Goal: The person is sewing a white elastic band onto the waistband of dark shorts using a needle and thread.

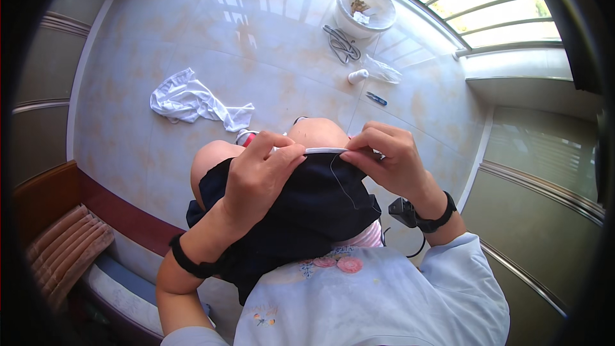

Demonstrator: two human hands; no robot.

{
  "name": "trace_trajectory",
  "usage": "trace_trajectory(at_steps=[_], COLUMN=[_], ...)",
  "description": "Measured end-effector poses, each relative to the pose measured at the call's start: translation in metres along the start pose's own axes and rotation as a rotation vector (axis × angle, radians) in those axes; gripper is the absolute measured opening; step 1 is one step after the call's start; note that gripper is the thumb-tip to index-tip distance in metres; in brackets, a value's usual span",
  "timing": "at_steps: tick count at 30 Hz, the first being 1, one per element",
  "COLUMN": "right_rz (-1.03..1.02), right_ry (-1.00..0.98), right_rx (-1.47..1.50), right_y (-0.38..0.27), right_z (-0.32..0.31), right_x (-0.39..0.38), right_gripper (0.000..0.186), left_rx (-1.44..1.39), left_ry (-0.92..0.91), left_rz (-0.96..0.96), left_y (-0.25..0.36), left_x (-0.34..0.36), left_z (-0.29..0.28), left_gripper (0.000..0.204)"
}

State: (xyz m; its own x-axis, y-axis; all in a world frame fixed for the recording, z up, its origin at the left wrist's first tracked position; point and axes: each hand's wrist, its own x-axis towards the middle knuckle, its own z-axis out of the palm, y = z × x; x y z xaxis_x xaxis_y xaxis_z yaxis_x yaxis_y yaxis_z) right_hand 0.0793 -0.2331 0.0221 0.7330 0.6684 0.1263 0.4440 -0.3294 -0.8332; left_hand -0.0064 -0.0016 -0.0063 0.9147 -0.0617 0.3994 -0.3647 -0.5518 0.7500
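Note:
A dark navy cloth [298, 202] lies across my lap, with a narrow white edge [325, 150] along its far side. My left hand [259, 173] pinches that edge between thumb and fingers. A short way to the right, my right hand [391, 157] pinches the same edge, so the strip between them is held straight. A thin pale thread [341, 182] hangs from near my right fingertips down over the dark cloth. Whether a needle is in my right fingers is too small to tell.
On the tiled floor ahead lie a crumpled white garment [192, 99], a white thread spool [358, 76], small thread snips [377, 98], a clear plastic bag [383, 70] and a coiled grey cord [341, 45]. A pale basin [346, 22] holds scraps. A cushioned wooden seat [70, 247] stands at left.

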Motion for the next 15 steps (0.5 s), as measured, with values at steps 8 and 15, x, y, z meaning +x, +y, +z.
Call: trace_trajectory(at_steps=[8, 15], right_rz=[-0.021, 0.186], right_ry=[-0.02, -0.084], right_rx=[0.021, 0.18], right_y=[0.002, 0.006], right_z=[0.003, 0.0], right_x=[0.003, 0.003], right_gripper=[0.013, 0.011], left_rx=[0.213, 0.256], left_ry=[-0.014, 0.018], left_rz=[0.198, 0.214], left_y=[0.004, 0.008], left_x=[0.009, 0.021], left_z=[0.005, 0.012], left_gripper=[0.021, 0.019])
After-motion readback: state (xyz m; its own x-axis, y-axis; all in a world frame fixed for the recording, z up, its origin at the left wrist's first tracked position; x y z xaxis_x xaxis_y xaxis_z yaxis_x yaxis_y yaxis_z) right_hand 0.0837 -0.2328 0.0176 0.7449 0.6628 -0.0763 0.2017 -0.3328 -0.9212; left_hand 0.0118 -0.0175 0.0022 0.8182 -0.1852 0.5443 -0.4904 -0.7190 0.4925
